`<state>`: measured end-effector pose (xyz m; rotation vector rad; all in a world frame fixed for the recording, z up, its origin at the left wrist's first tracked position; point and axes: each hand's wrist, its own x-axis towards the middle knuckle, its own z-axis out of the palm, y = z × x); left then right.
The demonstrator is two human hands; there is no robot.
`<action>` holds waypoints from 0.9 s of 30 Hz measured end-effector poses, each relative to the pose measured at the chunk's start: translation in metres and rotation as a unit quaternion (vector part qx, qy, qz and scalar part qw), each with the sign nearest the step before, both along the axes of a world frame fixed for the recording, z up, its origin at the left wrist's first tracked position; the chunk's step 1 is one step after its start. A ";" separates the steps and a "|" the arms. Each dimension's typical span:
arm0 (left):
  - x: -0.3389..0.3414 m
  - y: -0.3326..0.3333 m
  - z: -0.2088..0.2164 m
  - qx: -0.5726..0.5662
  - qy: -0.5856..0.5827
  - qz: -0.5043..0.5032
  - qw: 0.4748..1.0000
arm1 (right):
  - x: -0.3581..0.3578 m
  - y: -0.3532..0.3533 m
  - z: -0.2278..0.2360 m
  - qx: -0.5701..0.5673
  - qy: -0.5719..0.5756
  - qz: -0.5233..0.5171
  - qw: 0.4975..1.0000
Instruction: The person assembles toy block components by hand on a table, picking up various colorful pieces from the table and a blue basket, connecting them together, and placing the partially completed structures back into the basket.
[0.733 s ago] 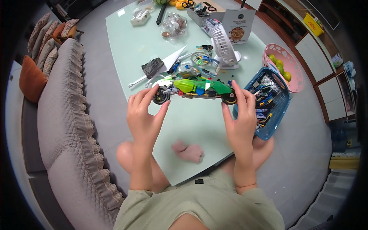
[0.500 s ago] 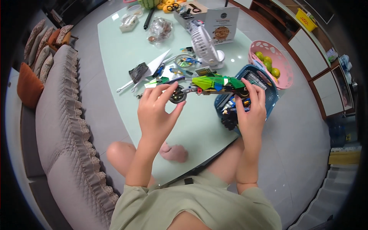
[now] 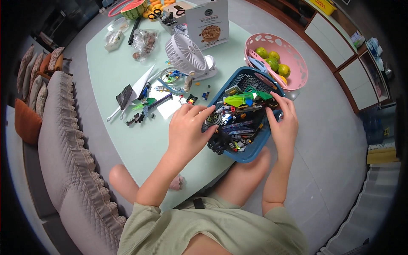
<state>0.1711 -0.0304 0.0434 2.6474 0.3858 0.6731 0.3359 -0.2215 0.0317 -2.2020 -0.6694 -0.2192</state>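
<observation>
Between my hands is a toy motorcycle (image 3: 240,100) built of green, grey and blue plastic bricks, lying lengthwise over a blue plastic basket (image 3: 250,154). My left hand (image 3: 188,128) pinches its wheel (image 3: 213,120) end at the basket's left side. At the other end, the fingers of my right hand (image 3: 284,121) close on the green part. Loose bricks (image 3: 242,138) and black wheels (image 3: 217,142) fill the basket below. Whether the toy rests on them cannot be made out.
On the glass table stand a white fan (image 3: 187,53), a box with a picture (image 3: 208,25) and a pink basket of green fruit (image 3: 276,40). Brick parts (image 3: 148,106) lie left of the basket. A cut watermelon (image 3: 134,9) sits at the far end; a sofa (image 3: 68,148) runs along the left.
Both hands have brought the toy motorcycle from above the table to over the blue basket, slightly lower. The view has turned, so the table's things appear further left.
</observation>
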 end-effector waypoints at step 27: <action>-0.039 -0.003 -0.002 -0.034 -0.028 0.076 0.996 | -0.049 0.010 0.009 0.006 -0.089 0.100 0.991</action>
